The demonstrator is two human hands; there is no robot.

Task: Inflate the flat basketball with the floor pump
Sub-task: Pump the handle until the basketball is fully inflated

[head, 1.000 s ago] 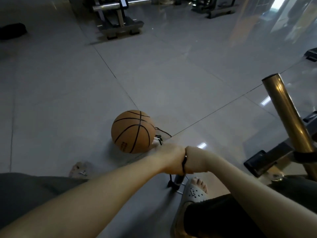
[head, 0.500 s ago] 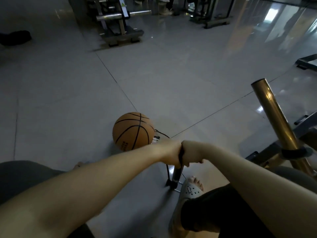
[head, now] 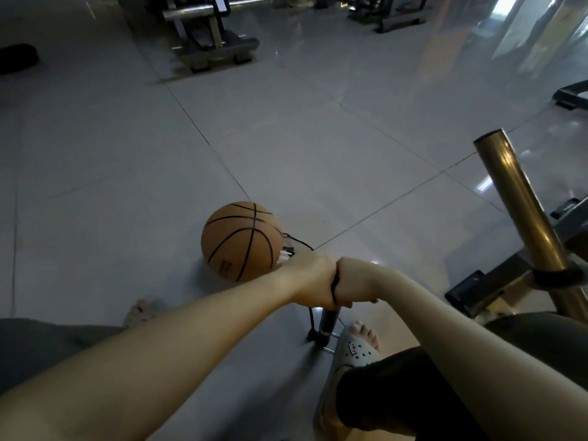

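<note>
Fists of left hand (head: 310, 283) and right hand (head: 353, 283) grip the pump handle (head: 334, 285); basketball (head: 241, 240) sits just left on the floor (head: 127, 186).

Head-worn camera faces forward-down at near floor (head: 318, 138).

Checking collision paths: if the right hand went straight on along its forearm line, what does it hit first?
The left hand, knuckle to knuckle with the right hand on the black pump handle. The orange basketball lies beyond, depth unclear.
</note>
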